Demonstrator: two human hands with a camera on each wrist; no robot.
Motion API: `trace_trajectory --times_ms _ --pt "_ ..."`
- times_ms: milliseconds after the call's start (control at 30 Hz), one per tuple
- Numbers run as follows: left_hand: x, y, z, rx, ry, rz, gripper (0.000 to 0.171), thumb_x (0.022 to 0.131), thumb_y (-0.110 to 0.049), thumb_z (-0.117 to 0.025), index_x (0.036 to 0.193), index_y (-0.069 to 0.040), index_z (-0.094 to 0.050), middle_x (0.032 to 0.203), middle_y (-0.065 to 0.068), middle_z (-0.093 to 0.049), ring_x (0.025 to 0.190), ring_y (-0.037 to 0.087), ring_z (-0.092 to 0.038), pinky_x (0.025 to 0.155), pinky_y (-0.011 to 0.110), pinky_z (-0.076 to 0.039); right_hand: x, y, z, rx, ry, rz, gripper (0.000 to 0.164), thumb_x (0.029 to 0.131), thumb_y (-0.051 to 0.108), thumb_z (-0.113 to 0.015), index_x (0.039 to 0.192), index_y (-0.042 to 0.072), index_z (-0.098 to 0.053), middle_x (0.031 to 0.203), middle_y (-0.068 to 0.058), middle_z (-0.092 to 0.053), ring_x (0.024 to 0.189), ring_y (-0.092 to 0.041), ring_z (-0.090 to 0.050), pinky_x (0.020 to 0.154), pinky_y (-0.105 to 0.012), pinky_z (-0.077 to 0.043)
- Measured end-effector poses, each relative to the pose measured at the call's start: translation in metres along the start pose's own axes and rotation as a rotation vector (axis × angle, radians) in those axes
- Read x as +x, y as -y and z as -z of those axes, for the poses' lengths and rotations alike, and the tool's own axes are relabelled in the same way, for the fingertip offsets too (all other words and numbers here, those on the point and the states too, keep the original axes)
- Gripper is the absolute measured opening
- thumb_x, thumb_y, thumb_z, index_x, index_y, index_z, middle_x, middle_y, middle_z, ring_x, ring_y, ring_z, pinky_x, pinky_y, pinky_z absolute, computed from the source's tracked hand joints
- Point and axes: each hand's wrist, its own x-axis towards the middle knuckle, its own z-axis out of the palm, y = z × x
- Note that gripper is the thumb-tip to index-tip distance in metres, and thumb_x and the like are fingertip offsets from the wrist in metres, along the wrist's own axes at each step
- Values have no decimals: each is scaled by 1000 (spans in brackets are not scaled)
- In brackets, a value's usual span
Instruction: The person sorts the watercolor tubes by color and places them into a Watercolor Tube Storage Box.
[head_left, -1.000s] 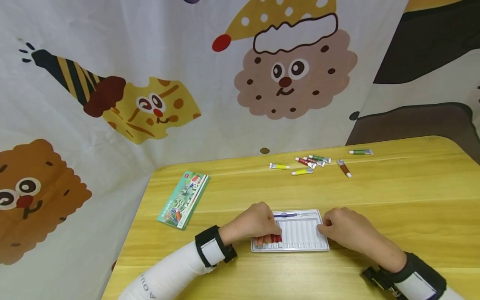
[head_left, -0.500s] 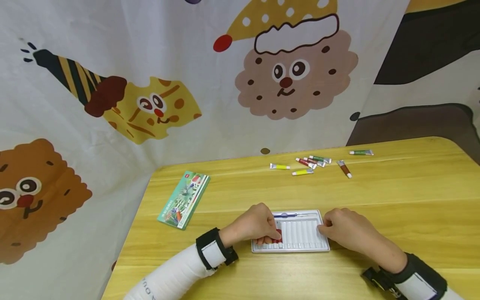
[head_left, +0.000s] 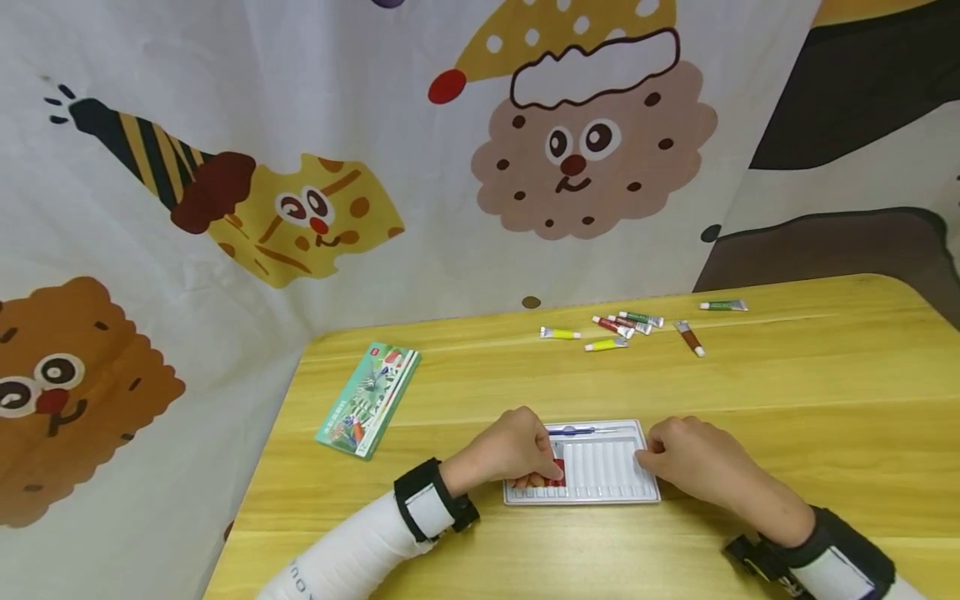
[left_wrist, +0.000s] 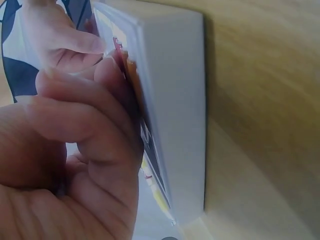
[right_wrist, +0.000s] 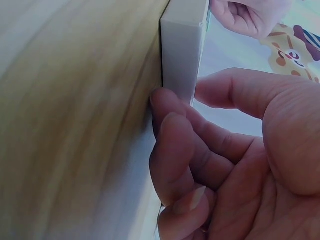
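Note:
A white plastic paint tray (head_left: 611,467) lies on the table, with a thin blue-handled brush (head_left: 573,432) along its far side. My left hand (head_left: 513,446) is over the tray's left end, fingers curled, thumb on a red paint tube (head_left: 558,481) in the slots. Other tubes there are partly hidden beneath that hand; the left wrist view shows an orange tube (left_wrist: 132,72) near the curled fingers. At the opposite end my right hand (head_left: 693,454) pinches the tray's edge. In the right wrist view, the thumb is at the rim and fingertips touch the white side wall (right_wrist: 182,55).
Several loose paint tubes lie near the table's back edge, among them a yellow tube (head_left: 561,333), a brown tube (head_left: 690,339) and a green tube (head_left: 723,306). A green paint box (head_left: 369,400) lies at the left. Behind the table hangs a printed curtain (head_left: 435,150).
My left thumb has shifted slightly down onto the red tube. My right hand stays at the tray's edge, and the loose tubes have not moved.

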Motion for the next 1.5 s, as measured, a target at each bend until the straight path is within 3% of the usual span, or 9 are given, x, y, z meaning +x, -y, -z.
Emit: trace_trajectory --times_ms 200,300,500,633,767,967,1133,1367,1500 --pt "0 -1 0 4 8 5 28 87 -4 -84 63 -5 -71 54 6 -65 39 13 -51 39 22 -40 -1 -3 9 -12 -1 52 34 97 25 -74 67 18 -58 60 6 -41 54 -12 -41 53 -27 -29" --pt "-1 -2 0 3 3 12 28 87 -4 -84 63 -5 -71 54 6 -65 39 13 -51 38 22 -40 7 -4 21 -20 -51 105 30 98 24 -73 71 18 -61 60 7 -42 54 -11 -41 53 -27 -30" --pt "-2 -3 1 1 -16 18 28 87 -4 -84 63 -5 -70 54 6 -65 39 12 -50 38 21 -39 49 -6 51 -55 -204 204 9 97 15 -73 94 6 -74 80 -2 -66 59 -14 -47 52 -31 -36" --pt "-2 -3 0 3 -28 21 28 86 -4 -85 63 -5 -70 53 6 -64 38 12 -50 38 20 -39 82 -8 63 -83 -278 235 15 97 9 -71 106 -2 -76 98 -15 -73 64 -19 -51 53 -33 -37" --pt "-2 -1 -3 -9 -43 32 29 86 -6 -85 62 -6 -69 53 4 -63 39 12 -50 39 20 -38 112 -12 65 -119 -308 230 17 96 5 -70 109 -5 -75 98 -17 -72 72 -25 -56 58 -37 -42" --pt "-6 4 -5 -7 -68 9 30 88 -9 -85 63 -8 -68 52 1 -60 38 9 -47 39 20 -36 145 -19 56 -166 -279 167 16 97 8 -72 108 -3 -76 96 -16 -69 78 -29 -58 67 -42 -47" --pt "-11 8 -2 -42 -86 -29 27 89 -14 -85 67 -10 -70 53 2 -60 37 9 -47 38 21 -37 156 -23 51 -225 -244 140 18 97 15 -74 105 -1 -78 90 -12 -69 74 -27 -58 61 -39 -44" --pt "-13 11 6 -94 -135 -75 24 92 -14 -81 72 -13 -69 57 3 -61 42 9 -50 41 21 -39 158 -19 54 -324 -196 127 28 99 20 -72 74 8 -66 68 -5 -54 62 -23 -52 53 -34 -35" --pt "-11 15 8 -99 -155 -106 19 94 -13 -79 77 -14 -70 59 1 -60 44 8 -51 43 21 -40 159 -18 54 -345 -161 125 32 97 22 -71 68 11 -62 65 -4 -51 60 -22 -51 52 -34 -34"
